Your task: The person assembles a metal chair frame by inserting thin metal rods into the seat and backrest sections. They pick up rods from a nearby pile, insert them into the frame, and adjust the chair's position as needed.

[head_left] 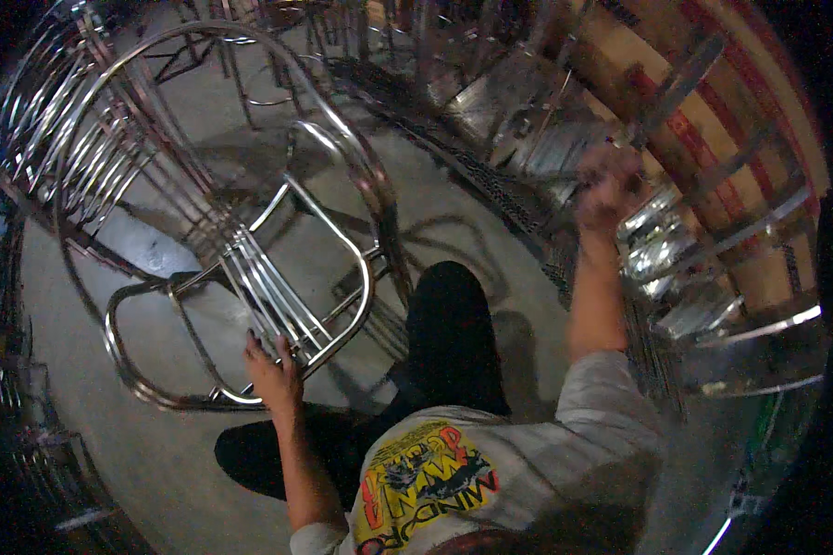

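A shiny metal chair frame (372,190) made of bent tubes stands on the floor to my left, with thin parallel bars across its seat and back. At the seat's near edge is my left hand (273,375), its fingers stretched out and apart against the bars. My right hand (609,180) is raised at the right, smeared by motion, so its fingers cannot be made out. It is nearest to a pile of shiny metal pieces (655,236), some looking wrapped in clear film.
Stacked tan panels with red stripes (731,139) rise along the right. A dark perforated strip (472,171) runs across the floor toward them. More metal tube frames (259,79) stand at the back. Cluttered metal parts (28,388) line the left rim.
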`<state>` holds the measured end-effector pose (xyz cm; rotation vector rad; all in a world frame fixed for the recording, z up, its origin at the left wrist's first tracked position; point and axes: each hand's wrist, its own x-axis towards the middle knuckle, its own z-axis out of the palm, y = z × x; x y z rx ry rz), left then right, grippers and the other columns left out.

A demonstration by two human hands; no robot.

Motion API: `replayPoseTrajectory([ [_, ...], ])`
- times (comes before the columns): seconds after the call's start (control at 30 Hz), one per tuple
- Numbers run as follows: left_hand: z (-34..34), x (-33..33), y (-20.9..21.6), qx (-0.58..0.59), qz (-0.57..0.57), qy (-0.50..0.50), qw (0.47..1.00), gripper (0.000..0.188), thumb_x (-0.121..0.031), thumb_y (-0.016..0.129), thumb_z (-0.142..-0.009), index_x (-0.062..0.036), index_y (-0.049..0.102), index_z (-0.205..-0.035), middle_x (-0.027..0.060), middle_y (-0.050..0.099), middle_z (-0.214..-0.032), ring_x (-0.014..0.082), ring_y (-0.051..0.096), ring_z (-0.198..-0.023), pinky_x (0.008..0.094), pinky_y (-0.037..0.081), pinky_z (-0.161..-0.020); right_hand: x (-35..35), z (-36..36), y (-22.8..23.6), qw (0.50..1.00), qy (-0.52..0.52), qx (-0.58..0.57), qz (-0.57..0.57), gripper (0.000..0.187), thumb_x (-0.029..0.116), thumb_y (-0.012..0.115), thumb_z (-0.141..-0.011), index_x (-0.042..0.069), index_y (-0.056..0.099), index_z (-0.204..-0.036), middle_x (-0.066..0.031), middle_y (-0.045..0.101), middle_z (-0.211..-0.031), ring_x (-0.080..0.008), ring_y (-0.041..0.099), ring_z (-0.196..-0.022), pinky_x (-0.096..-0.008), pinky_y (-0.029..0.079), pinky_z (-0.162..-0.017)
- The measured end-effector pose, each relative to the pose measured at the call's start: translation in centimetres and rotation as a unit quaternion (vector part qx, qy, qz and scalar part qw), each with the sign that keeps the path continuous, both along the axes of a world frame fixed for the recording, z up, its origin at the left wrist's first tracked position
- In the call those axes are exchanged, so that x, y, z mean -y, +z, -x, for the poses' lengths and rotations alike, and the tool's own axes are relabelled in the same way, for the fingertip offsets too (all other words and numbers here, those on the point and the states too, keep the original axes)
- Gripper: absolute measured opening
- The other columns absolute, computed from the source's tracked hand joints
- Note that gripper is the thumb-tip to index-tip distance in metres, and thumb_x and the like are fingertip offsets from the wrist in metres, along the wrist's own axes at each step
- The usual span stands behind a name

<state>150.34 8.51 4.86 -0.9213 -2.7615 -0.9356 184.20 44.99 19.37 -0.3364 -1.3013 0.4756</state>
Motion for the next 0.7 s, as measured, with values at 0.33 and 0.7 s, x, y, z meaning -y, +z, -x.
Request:
replayPoseTrajectory([
  [0.33,-1.6,-6.9,11.9,0.155,-0.328,-0.250,0.898,0.068,-0.029,0.067,-0.089,-0.0008,0.035,-0.143,0.0242,0.049,-0.131,0.0358,0.053,-0.116,0.0405,0.042,-0.099,20.8,2.6,11.2,0.813,0.416,0.197,-0.356,0.023,0.030,0.067,-0.083,0.010,0.057,-0.076,-0.0079,0.056,-0.070,-0.0220,0.057,-0.055,-0.0397,0.052,-0.055],
  [0.7,9.4,-9.8,10.5,0.298,-0.535,0.106,0.784,0.041,-0.044,0.047,-0.099,-0.0037,0.054,-0.097,0.0114,0.058,-0.080,0.0256,0.057,-0.068,0.0382,0.045,-0.054,25.3,4.8,3.9,0.781,0.470,0.398,0.100,0.022,0.015,0.054,-0.093,0.005,0.056,-0.111,-0.0105,0.059,-0.092,-0.0259,0.058,-0.068,-0.0401,0.051,-0.066],
])
